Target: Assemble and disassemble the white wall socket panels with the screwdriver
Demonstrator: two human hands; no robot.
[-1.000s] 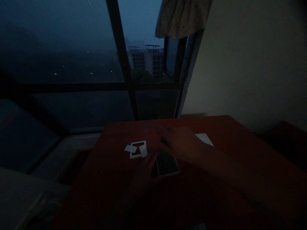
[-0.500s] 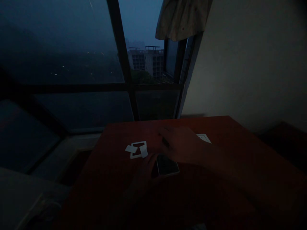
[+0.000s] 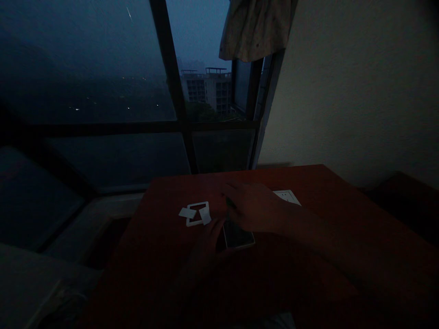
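Observation:
On the red-brown table, my left hand grips the left and near edges of a square wall-switch body, dark-faced with a thin white rim. Above its far part is my right hand, fingers curled round a small tool with a dark green handle; its tip is hidden and the light is too dim to tell its kind. Left of the hands lies a white switch frame with two loose white plates, one plate at its left and another plate at its right.
A white socket panel lies behind my right wrist, partly covered by it. Beyond the table are dark-framed windows, a hanging curtain and a pale wall. Something pale shows at the bottom edge.
My right hand has shifted slightly left and turned a little over the square switch body. More of the socket panel shows now. My left hand keeps its place.

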